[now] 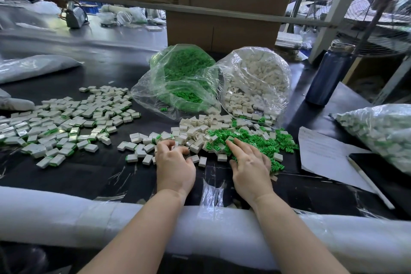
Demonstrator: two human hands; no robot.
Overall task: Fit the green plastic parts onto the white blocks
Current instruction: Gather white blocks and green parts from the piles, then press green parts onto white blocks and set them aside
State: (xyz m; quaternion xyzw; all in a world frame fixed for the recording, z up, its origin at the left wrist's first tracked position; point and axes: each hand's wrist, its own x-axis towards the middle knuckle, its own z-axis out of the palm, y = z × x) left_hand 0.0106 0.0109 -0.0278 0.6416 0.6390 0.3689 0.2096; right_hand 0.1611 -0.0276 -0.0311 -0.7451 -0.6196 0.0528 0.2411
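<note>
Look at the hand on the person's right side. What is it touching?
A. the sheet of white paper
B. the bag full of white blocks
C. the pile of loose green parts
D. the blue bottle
C: the right hand lies with straight fingers on the loose green parts, apart from the blue bottle, the white paper and the bag of white blocks.

Two hands (174,162), three filled bags (255,80), one bottle (327,73).
</note>
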